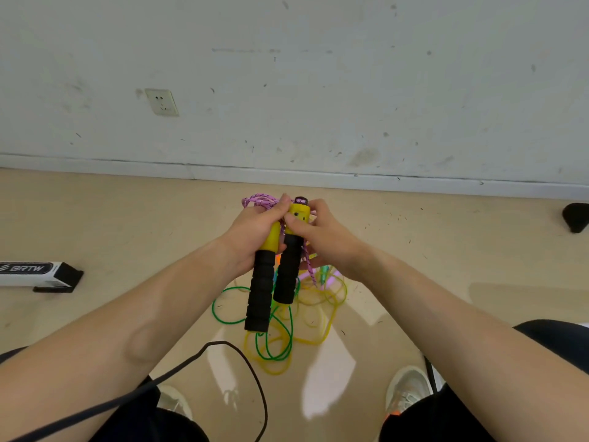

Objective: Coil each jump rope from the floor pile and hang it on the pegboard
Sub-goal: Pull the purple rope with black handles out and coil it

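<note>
- Scuffed white wall (318, 90) fills the upper half. It carries a square socket plate (161, 102) at ten o'clock from the hands and meets the glossy beige floor (111, 218) at a pale baseboard.
- At centre, the jump rope is held up in both hands above the floor. Its left handle (261, 291) and right handle (287, 269) hang side by side toward six o'clock, each a smooth yellow plastic top over ribbed black foam.
- Its pink braided cord (259, 199) bunches in loops at twelve o'clock of the left hand, and a strand trails down beside the right handle.
- The left hand (255, 231) has its fingers curled round the yellow top of the left handle and the cord loops.
- The right hand (328, 237) pinches the yellow cap of the right handle, with the thumb across its front and the fingers curled behind.
- Beneath, at six o'clock, lies the floor pile (325, 327) of thin, glossy green and yellow cords in loose tangled loops, partly hidden by the handles and wrists.
- A black cable (248, 371) arcs at seven o'clock.
- A white box (35, 274) with black ends lies at nine o'clock.
- A dark object (575, 216) sits at three o'clock, cut off by the edge.
- A pale shoe (408, 389) shows at five o'clock.
</note>
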Tool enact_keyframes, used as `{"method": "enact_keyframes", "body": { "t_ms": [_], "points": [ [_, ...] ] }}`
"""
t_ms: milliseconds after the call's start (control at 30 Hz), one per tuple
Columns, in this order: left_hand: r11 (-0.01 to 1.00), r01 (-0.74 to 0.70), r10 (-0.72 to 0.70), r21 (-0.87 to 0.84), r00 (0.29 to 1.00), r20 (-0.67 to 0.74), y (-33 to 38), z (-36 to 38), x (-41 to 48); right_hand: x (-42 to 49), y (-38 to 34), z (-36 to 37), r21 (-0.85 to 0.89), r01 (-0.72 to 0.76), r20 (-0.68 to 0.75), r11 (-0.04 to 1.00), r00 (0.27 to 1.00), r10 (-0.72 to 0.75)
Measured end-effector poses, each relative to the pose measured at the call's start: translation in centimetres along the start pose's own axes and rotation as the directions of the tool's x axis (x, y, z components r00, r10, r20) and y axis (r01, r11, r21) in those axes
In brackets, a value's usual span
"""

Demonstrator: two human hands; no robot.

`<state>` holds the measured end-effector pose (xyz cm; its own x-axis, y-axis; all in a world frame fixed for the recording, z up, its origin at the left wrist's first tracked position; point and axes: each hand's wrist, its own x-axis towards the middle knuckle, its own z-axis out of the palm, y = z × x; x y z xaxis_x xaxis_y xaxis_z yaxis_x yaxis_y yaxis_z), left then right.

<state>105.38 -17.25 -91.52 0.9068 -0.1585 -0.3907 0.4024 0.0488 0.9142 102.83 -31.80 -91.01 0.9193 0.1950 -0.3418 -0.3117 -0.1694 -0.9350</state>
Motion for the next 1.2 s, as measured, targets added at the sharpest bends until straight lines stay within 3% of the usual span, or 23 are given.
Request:
{"method": "enact_keyframes", "body": {
  "t_ms": [200, 333, 433, 600, 767, 867, 1067, 1200],
  "points": [
    [0.992, 0.012, -0.005, 0.126, 0.998, -0.057, -0.1, -0.2, 0.7, 0.7, 1.5, 0.3, 0.12, -0.001, -0.026, 0.993, 1.0, 0.004],
    [0.912, -0.013, 0.069, 0.41, 0.99, -0.123, -0.3, -1.7, 1.9, 1.2, 1.6, -0.9, 0.222, -0.007, -0.05, 0.975, 0.999, 0.019],
    [0.841, 0.083, 0.0, 0.534, 0.988, -0.153, -0.7, -2.9, 2.2, 1.4, 1.4, -1.7, 0.264, -0.011, -0.116, 0.964, 0.992, 0.044],
    [0.853, 0.191, -0.126, 0.485, 0.978, -0.165, -1.2, -3.1, 2.4, 1.6, 1.7, -3.0, 0.229, -0.07, -0.16, 0.971, 0.981, 0.109],
    [0.87, 0.14, -0.048, 0.472, 0.978, -0.202, -0.8, -2.2, 2.4, 1.4, 1.6, -2.8, 0.273, -0.135, -0.143, 0.952, 0.973, 0.179],
    [0.876, 0.145, -0.049, 0.461, 0.976, -0.214, -0.4, -1.8, 2.4, 1.1, 1.4, -2.6, 0.194, -0.167, -0.144, 0.967, 0.97, 0.197],
    [0.966, 0.227, -0.218, 0.124, 0.972, -0.082, 0.2, -0.8, 1.2, 1.1, 1.6, -1.8, 0.073, -0.144, -0.087, 0.987, 0.985, 0.15],
    [0.971, 0.204, -0.195, 0.122, 0.978, -0.079, 0.5, -1.0, 0.9, 1.1, 1.8, -1.4, 0.031, -0.127, -0.048, 0.991, 0.991, 0.129]
  ]
}}
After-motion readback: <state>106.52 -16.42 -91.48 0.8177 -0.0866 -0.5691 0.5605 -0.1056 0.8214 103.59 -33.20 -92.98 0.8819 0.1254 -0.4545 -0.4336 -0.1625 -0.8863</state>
